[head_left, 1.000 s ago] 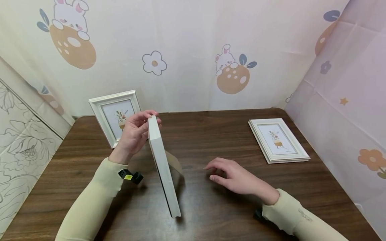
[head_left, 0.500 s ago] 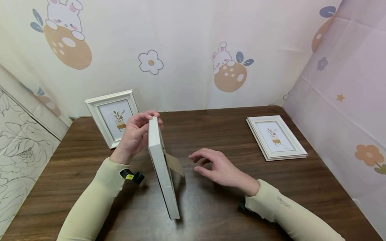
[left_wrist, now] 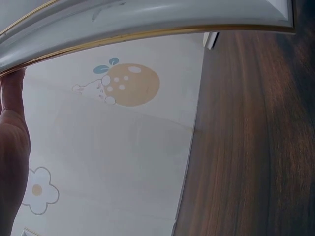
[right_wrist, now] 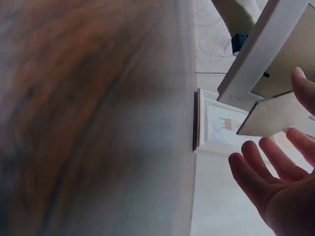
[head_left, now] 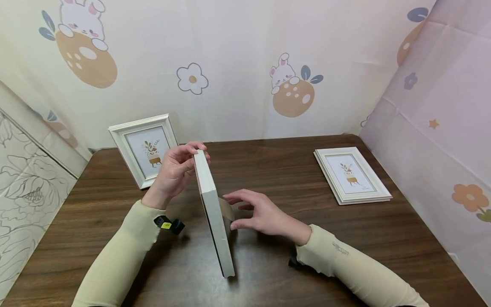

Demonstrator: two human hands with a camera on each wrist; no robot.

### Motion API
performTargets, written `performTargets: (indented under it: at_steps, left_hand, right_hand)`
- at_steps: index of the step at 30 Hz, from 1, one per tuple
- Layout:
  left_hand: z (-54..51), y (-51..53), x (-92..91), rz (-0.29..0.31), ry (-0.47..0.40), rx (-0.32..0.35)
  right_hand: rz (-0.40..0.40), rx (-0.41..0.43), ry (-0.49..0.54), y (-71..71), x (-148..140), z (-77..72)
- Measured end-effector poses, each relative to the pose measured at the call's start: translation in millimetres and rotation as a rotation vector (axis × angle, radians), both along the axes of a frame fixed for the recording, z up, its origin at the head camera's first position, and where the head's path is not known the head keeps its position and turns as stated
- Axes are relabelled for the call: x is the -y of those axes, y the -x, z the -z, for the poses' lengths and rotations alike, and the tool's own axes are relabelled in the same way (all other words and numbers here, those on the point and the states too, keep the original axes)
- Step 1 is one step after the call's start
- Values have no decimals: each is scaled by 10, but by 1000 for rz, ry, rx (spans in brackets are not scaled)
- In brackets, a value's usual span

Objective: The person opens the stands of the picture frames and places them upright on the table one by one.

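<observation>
My left hand [head_left: 172, 172] grips the top edge of a white picture frame [head_left: 217, 230], which is held upright and seen nearly edge-on. From its back juts a tan support flap [head_left: 226, 209]. My right hand [head_left: 264, 214] is at this flap, its thumb and fingers spread around it. In the right wrist view, the thumb lies in front of the flap [right_wrist: 270, 118] and the other fingers are loosely bent; contact is hard to tell. The left wrist view shows the frame's gold-lined molding [left_wrist: 147, 22]; the picture side is mostly hidden.
Behind my left hand a second white frame [head_left: 143, 145] stands with its plant print showing. Flat at the right of the brown wooden table [head_left: 276, 166] lies another white frame or stack [head_left: 350, 175]. Patterned curtains [head_left: 238, 51] border the table's back and sides.
My right hand has moved left, from over the table to the support flap. The frame in my left hand has shifted slightly right. The other frames stay put.
</observation>
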State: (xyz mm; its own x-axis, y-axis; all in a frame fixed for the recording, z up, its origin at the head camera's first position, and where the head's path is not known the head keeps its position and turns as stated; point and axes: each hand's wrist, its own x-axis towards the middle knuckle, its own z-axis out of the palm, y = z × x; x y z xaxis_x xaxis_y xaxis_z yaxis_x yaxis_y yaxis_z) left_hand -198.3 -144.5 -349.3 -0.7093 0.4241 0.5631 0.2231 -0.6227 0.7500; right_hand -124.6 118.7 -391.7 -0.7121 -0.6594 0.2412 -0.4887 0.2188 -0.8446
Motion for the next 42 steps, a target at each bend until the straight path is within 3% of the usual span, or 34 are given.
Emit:
performTargets:
  at_steps: [5, 21, 31, 42]
  left_hand:
    - [-2, -3, 4, 9, 2, 10]
    - [1, -20, 24, 10, -5, 11]
    - [9, -31, 57, -16, 5, 37]
    - [43, -7, 76, -44, 57, 51]
  right_hand:
    - [3, 18, 8, 7, 27, 3]
    - [29, -51, 51, 10, -70, -63]
    - [110, -154, -37, 25, -172, -122]
    - [158, -209, -62, 32, -323, -243]
